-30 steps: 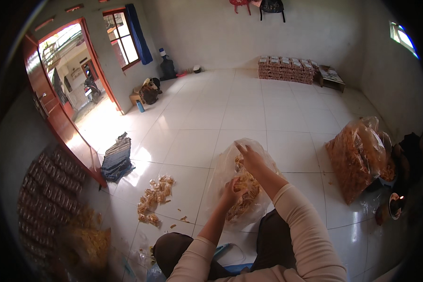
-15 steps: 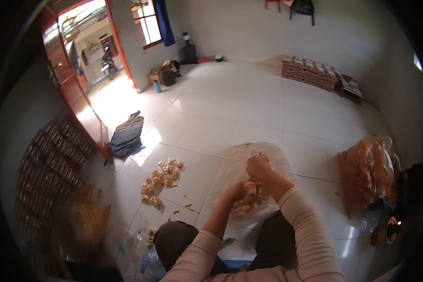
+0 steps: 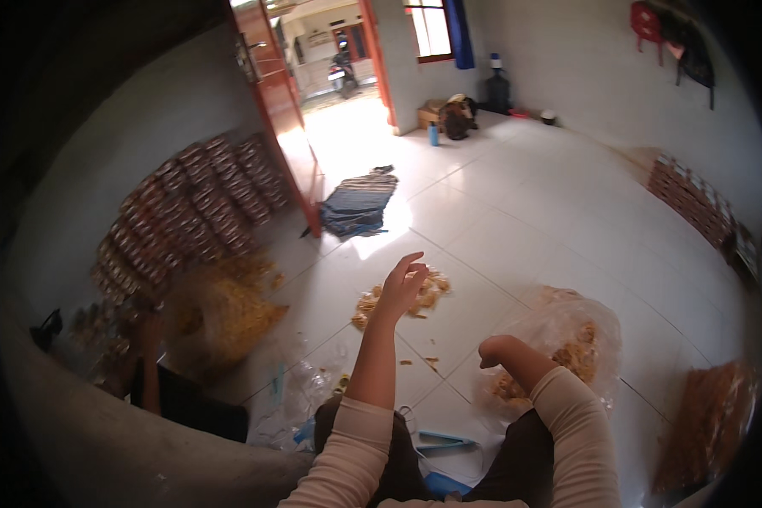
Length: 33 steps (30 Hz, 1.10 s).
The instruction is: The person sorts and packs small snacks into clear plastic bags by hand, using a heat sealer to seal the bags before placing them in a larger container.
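Note:
My left hand [image 3: 405, 286] is held out over a pile of small clear packets of brown snack pieces [image 3: 436, 292] on the white tiled floor. Its fingers are stretched and apart, with nothing in them. My right hand [image 3: 503, 349] hovers at the left side of a large clear plastic bag [image 3: 605, 339] lying wide on the floor. Brown, crisp-looking snack pieces [image 3: 577, 351] fill part of that bag. The right hand's fingers bend down out of sight, so whether they hold anything is hidden.
Between my legs lies a light-blue long tool [image 3: 444, 441]. To the left, another person's arm [image 3: 150, 364] is beside a bag of yellow snacks [image 3: 229, 317]. Stacked packets [image 3: 199, 199] line the left wall. Another brown-filled bag [image 3: 707, 423] stands right; a dark cloth [image 3: 360, 201] lies by the door.
The view has swung left. Both hands were together at the large bag; my left hand has left it for the packets, and my right hand has come to the bag's left side.

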Tool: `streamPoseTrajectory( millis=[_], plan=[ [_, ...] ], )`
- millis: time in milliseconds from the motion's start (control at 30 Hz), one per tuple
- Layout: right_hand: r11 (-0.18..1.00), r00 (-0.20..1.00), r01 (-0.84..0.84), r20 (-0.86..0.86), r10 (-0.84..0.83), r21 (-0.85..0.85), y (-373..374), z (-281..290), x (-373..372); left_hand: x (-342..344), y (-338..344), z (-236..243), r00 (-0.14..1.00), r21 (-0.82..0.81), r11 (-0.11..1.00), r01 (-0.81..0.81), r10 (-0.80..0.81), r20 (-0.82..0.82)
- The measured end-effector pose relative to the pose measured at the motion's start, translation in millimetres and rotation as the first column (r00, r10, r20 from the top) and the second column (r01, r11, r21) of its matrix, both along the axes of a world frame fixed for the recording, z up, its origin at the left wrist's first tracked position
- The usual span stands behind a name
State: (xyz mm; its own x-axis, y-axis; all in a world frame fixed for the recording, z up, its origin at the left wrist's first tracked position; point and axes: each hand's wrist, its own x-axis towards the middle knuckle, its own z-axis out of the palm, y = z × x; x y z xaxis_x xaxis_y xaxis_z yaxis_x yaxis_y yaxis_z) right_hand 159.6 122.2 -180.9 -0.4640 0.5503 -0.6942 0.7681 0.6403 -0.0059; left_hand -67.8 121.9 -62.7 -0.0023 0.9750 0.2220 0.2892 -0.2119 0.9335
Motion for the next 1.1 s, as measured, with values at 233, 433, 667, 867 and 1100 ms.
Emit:
streamPoseTrajectory(
  millis=[233,433,667,867,1100],
  plan=[
    [0.997,0.983,0.016,-0.182,-0.002,0.075,13,-1,-82,-91,6,-8,0.891,-0.408,0.898,-0.166,-0.04,-0.452],
    [0.998,0.981,-0.067,-0.181,0.07,0.02,29,-61,-100,-185,23,-117,0.836,-0.662,0.62,-0.421,-0.018,-0.548],
    [0.985,0.974,0.17,-0.152,-0.17,-0.011,94,-97,-85,-214,66,-223,0.81,-0.755,0.465,-0.463,-0.124,-0.573],
    [0.901,0.867,0.433,-0.258,-0.427,-0.036,159,-128,-103,-185,99,-262,0.757,-0.765,0.415,-0.493,-0.229,-0.612],
    [0.903,0.873,0.428,-0.278,-0.401,0.039,205,-150,-183,-189,116,-269,0.652,-0.7,0.531,-0.478,-0.319,-0.688]
  ],
)
